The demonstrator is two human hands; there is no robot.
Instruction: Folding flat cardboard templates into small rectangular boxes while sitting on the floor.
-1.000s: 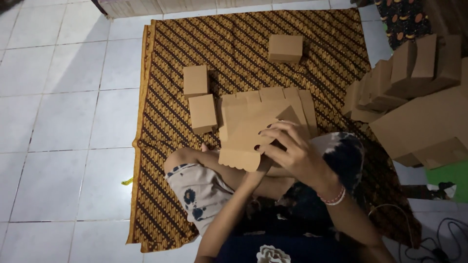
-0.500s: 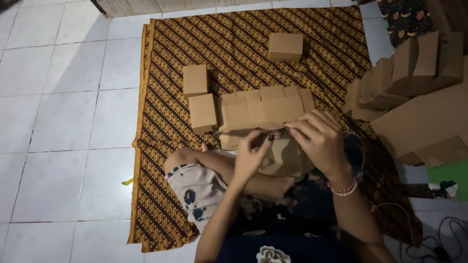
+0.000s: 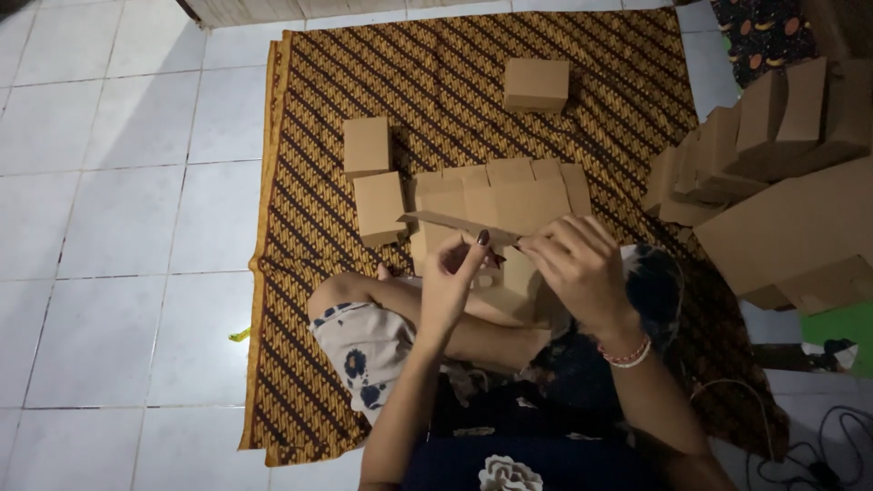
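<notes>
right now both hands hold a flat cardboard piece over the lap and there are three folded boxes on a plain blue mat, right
Not quite. The mat is brown with a gold woven-looking pattern, not plain blue, as the head view shows. The rest holds: left hand and right hand hold the flat cardboard piece, and three folded boxes sit on it.

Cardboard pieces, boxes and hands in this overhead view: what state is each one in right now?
Cardboard sheet: flat, unfolded, held edge-on in both hands.
Left hand: pinching the sheet.
Right hand: gripping the sheet's right end.
Flat stack: unfolded, lying on the cloth.
Three boxes: folded, closed.
Box pile: folded, heaped at the right.
Patterned cloth: spread on the tiles.
</notes>
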